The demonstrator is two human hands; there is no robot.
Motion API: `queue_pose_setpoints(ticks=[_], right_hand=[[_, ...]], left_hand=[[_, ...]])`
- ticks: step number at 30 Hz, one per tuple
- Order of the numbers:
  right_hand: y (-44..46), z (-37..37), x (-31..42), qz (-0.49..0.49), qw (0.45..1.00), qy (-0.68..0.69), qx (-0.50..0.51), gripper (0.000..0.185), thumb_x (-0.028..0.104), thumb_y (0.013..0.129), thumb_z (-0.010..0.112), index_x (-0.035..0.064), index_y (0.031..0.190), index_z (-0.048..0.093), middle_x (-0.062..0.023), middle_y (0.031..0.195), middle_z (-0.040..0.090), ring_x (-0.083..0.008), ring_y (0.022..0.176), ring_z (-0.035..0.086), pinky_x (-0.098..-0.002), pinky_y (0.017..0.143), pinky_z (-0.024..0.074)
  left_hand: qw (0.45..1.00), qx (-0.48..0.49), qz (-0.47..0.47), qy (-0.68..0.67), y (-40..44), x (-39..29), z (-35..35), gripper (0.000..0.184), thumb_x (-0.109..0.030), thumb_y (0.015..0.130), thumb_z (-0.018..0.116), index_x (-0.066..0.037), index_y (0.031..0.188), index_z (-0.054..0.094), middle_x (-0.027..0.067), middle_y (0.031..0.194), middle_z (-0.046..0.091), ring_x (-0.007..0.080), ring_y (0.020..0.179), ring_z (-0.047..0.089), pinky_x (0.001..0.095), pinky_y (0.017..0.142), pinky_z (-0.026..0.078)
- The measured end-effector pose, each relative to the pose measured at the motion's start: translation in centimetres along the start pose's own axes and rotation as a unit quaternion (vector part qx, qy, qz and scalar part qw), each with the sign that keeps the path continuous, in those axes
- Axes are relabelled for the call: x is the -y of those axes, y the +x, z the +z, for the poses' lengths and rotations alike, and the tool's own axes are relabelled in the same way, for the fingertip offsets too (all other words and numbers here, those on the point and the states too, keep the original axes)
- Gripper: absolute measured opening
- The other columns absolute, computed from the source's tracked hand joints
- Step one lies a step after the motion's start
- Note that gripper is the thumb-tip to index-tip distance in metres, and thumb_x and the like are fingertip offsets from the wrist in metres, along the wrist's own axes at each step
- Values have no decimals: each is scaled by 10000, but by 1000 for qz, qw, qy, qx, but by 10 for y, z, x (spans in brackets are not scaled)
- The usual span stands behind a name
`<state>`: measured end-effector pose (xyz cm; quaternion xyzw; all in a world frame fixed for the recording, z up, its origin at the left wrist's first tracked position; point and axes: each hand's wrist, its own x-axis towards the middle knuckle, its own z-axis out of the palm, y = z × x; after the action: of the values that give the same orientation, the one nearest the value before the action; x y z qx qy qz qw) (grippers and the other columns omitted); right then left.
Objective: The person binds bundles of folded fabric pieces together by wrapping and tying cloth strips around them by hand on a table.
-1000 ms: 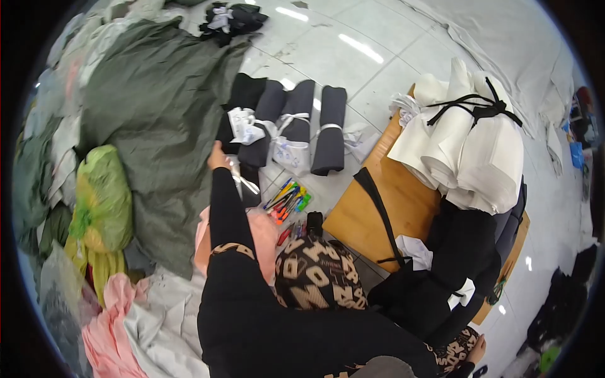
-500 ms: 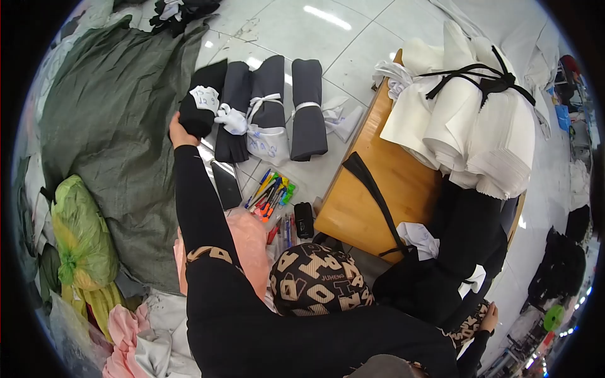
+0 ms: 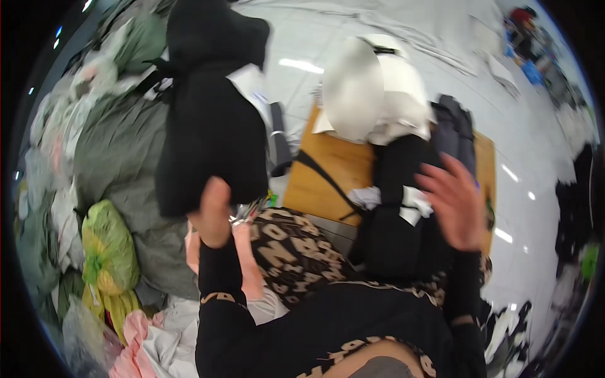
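A large black fabric bundle [image 3: 211, 126], narrowed at its middle and bearing a white paper label [image 3: 252, 91], is raised in front of me at the left. My left hand [image 3: 214, 214] grips its near end, thumb on top; the other fingers are hidden beneath. At the right, my right hand [image 3: 455, 201] hangs with fingers spread and nothing in it, blurred by motion. Beside that hand lies another black fabric bundle [image 3: 403, 183], with a white tag [image 3: 416, 205] on it, across the near side of the wooden table [image 3: 334, 157].
White fabric rolls [image 3: 403, 94] are on the table's far side, with dark grey rolls [image 3: 457, 126] right of them. A black strap [image 3: 324, 176] crosses the wood. Left are a dark green sheet [image 3: 120, 145] and a green plastic bag [image 3: 108, 252]. A grey roll [image 3: 278, 135] is partly hidden.
My left hand has lifted the black fabric bundle from the floor row and brought it closer. My right hand has come up from the lower right to beside the other bundle. The view has shifted.
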<state>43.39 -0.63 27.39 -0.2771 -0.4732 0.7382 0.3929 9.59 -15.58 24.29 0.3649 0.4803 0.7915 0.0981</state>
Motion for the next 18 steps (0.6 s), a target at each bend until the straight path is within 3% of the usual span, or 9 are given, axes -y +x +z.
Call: queue_pose_setpoints(ticks=[1,2,4,6,9,12,13,16,18], right_hand=[[5,18,-4,37,989,117,78,616,385,890,451,42,1356,239,-233,1269,422,-324,1134,468,-393,924,404],[5,21,-15,33,950,266,160,640,361,865,509,64,1362,237,-203,1273,431,-302,1125,479,-392,941,395],[-6,27,-19,-62,959,261,85,717,499,846,480,35,1348,264,-190,1299,410,-310,1168,445,-420,976,373],[-40,-49,-26,-65,961,269,21,498,328,844,522,27,1228,424,-150,1212,501,-256,1103,503,-391,932,409],[-102,-134,5,-147,960,238,-26,438,283,861,497,3,1196,463,-164,1204,506,-270,1099,507,-391,913,432],[-172,-232,15,-217,957,188,-35,523,316,906,404,-16,1305,341,-192,1297,415,-297,1163,453,-410,935,420],[-190,-215,40,-160,966,126,-161,514,262,876,446,-36,1285,355,-189,1262,452,-289,1125,490,-384,908,442],[-181,-166,82,-109,981,11,-158,513,210,828,499,-39,1261,382,-176,1210,497,-273,1060,537,-361,885,452],[-156,-125,94,-83,985,-36,-148,569,143,768,570,-32,1268,364,-154,1135,543,-248,990,569,-341,867,454]], left_hand=[[991,129,-17,-39,-30,-6,23,287,-255,856,491,8,959,538,111,972,564,247,924,545,373,780,442],[966,259,16,19,-52,-20,50,286,-259,848,503,2,960,539,111,959,569,256,918,547,371,779,438],[874,459,102,123,-91,-45,103,342,-227,794,586,-9,1052,532,113,987,578,270,947,552,352,826,426],[795,576,137,134,-125,-53,141,446,-191,745,668,-18,1133,533,116,991,588,289,955,557,337,868,414],[676,722,-145,29,-125,-59,149,410,-180,727,701,-32,1084,565,102,907,594,241,839,585,312,749,460],[778,606,-86,143,-124,-41,149,414,-123,751,671,-33,1131,536,80,925,598,172,838,590,280,741,464],[825,534,-135,121,-125,-37,157,386,-108,777,638,-30,1139,528,77,955,589,163,863,579,277,772,454],[894,364,-260,-35,-121,-40,194,338,-68,849,534,-19,1180,489,79,1042,548,145,961,534,271,864,413],[906,366,-212,-24,-122,-47,212,365,-140,895,477,-8,1234,443,113,1126,518,165,1052,491,284,918,367]])
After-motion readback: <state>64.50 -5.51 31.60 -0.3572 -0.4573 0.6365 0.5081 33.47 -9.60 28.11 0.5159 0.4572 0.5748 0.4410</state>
